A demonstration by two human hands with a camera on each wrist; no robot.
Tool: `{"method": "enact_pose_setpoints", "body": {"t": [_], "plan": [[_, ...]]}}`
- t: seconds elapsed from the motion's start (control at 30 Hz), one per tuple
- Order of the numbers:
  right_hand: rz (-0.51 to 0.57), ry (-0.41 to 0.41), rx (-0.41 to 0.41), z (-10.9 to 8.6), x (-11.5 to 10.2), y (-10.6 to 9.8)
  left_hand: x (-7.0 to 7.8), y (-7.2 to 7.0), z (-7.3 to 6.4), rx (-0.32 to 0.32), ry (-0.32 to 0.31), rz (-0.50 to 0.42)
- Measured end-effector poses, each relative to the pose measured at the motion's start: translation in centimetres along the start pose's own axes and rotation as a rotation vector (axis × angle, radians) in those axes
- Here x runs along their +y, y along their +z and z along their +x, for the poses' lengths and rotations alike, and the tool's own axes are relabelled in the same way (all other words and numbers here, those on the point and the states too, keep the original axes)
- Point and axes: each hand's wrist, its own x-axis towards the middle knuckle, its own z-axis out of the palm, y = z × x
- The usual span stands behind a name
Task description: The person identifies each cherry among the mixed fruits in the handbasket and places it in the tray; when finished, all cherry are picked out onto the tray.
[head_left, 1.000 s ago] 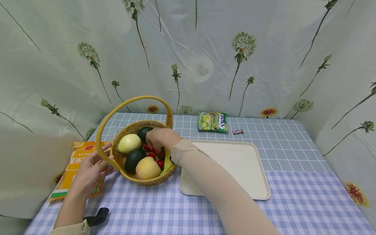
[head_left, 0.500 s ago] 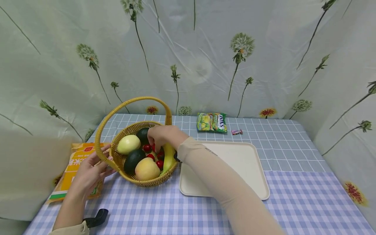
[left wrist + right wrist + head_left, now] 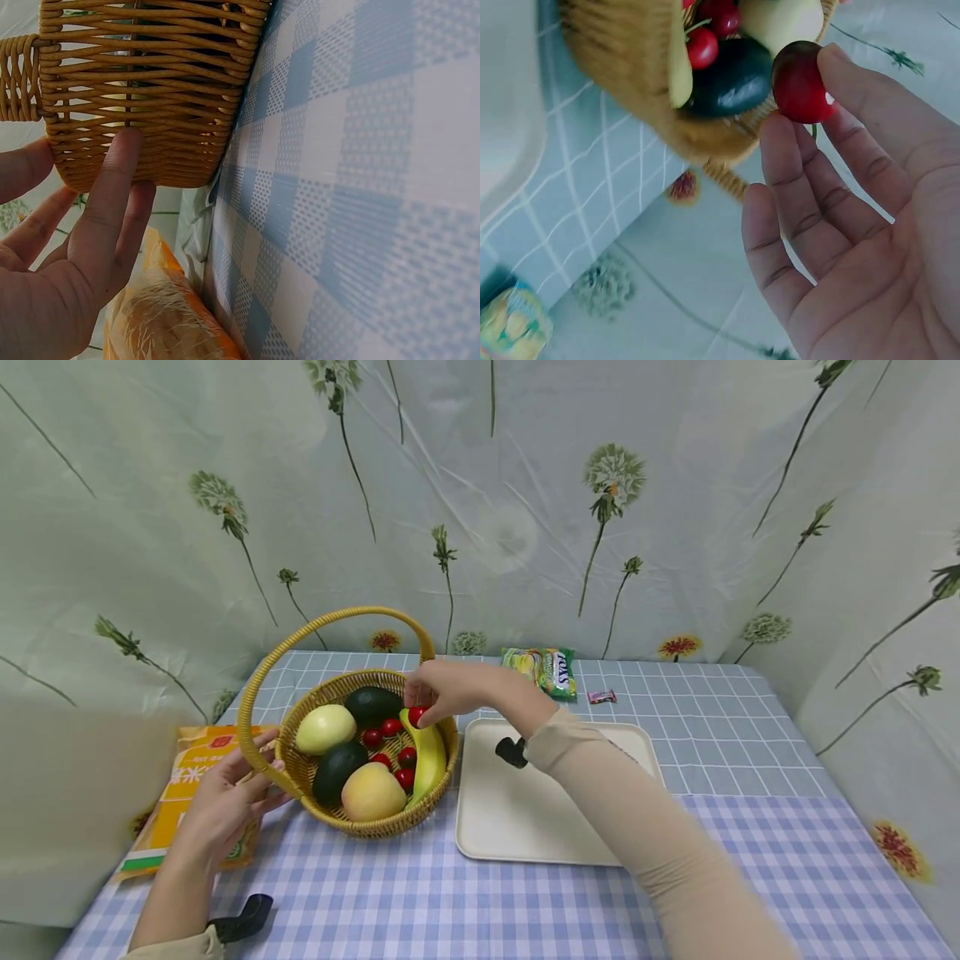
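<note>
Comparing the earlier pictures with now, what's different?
The right hand has risen from among the fruit and moved rightward, pinching a red cherry that is now above the banana, near the basket's right rim. Unchanged: the left hand at the basket's left side, the basket itself and the tray.

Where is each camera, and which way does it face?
Head: on the head, looking forward and down at the basket and tray; left hand, right hand and sleeves show.
Left wrist: worn there, facing the basket's side; left hand shows.
Right wrist: worn there, facing the pinched cherry and basket; right hand shows.
Head and right wrist share the cherry.
</note>
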Motion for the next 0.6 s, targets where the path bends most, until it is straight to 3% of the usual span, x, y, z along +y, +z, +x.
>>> {"method": "enact_pose_setpoints", "body": {"t": [0.4,0.6], "plan": [[0.15,0.062,0.136,-6.4,5.0,0.4,0.0,-0.1,-0.1,0.004,0.012,-0.01],[0.176,0.109,0.148,-7.6,7.4,2.3,0.0,0.0,0.0,0.0,0.013,-0.014]]}}
